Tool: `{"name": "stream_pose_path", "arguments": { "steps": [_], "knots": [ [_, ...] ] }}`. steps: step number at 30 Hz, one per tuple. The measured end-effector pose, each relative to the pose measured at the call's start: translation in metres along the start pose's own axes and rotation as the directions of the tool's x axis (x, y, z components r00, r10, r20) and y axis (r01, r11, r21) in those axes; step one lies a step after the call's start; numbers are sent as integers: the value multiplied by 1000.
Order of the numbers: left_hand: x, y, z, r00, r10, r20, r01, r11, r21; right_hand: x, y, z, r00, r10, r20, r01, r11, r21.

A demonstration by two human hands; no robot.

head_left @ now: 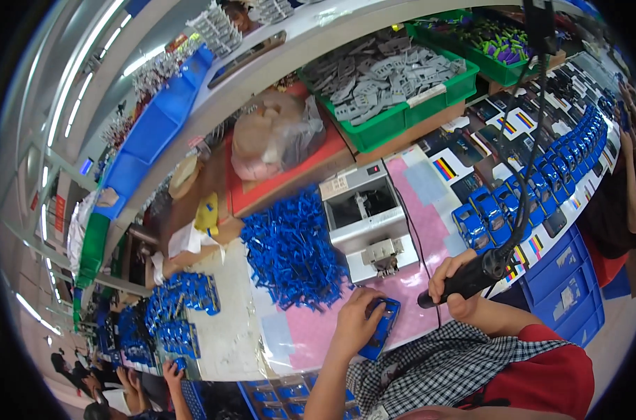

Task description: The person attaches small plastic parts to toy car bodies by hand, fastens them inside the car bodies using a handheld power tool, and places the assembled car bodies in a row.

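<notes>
My left hand (358, 316) is closed around a blue plastic toy car shell (382, 327), resting at the front edge of the table. Just right of it, my right hand (452, 283) grips a black electric screwdriver (473, 277) with a dark cable running up from it. The screwdriver's tip end points left toward the shell and stands apart from it. Beyond my left hand lies a heap of small blue plastic parts (290, 248). A grey metal screw feeder (367, 217) stands behind both hands.
Rows of blue toy cars (496, 217) stand at right on printed cards. Green bins hold grey plastic parts (395, 80) and purple-green pieces (503, 45). A blue crate (559, 287) is at lower right. More blue shells (181, 301) lie left, near another person's hand (172, 374).
</notes>
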State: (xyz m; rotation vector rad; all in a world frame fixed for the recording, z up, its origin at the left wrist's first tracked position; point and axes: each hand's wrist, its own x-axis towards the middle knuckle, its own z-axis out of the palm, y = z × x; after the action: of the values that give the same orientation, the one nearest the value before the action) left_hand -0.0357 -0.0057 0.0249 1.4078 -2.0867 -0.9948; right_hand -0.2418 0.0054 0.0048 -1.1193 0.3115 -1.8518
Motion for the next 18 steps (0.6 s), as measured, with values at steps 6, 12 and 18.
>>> {"name": "stream_pose_path", "arguments": {
  "steps": [6,12,18],
  "knots": [
    [1,-10,-4,987,-22,-157,9,997,-81,9,-3,8,998,-2,-60,0,999,-39],
    [-13,-13,6,921,-66,-384,-5,983,-181,21,-40,37,886,462,-39,-440,811,-385],
    [-23,7,21,739,-191,-646,-202,851,-484,21,-34,44,761,648,28,-485,598,-638]
  ]
}}
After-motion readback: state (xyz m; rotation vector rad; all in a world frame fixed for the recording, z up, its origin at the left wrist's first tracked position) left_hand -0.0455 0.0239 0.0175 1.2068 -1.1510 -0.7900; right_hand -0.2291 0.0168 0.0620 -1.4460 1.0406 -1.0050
